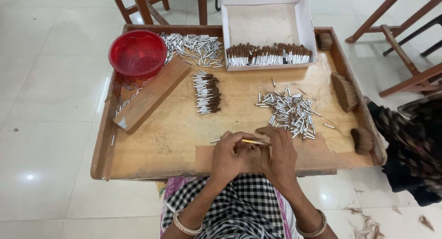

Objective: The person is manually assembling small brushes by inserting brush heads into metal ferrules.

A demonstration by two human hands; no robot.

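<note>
Pinching a thin stick (pixel 252 141) together, left hand (pixel 229 157) and right hand (pixel 277 155) hide its ends.

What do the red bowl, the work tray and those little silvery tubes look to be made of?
Red bowl: likely plastic, glossy and slightly see-through. Work tray: wood, worn and stained, with visible grain. Silvery tubes: seemingly thin metal, bright and reflective. The hands hold one small piece.

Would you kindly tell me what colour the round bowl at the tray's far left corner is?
The bowl is translucent red, shown clearly in the head view on the wooden tray.
</note>
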